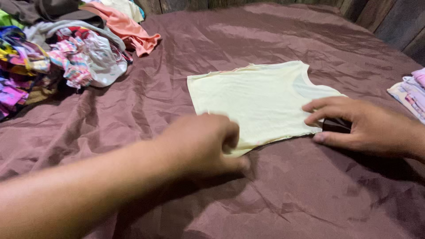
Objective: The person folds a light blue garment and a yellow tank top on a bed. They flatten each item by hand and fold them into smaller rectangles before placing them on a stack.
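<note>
shirt (256, 99) on sheet (310, 199), clothes heap (66, 53) far left

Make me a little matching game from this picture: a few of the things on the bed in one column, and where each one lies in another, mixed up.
Things:
1. pale yellow shirt
2. heap of mixed clothes
3. folded stack
4. right hand

Places:
A. far left, piled loosely
B. right edge of the picture
C. flat in the middle of the brown sheet
D. resting on the shirt's right end

Pairs: 1-C, 2-A, 3-B, 4-D
</note>
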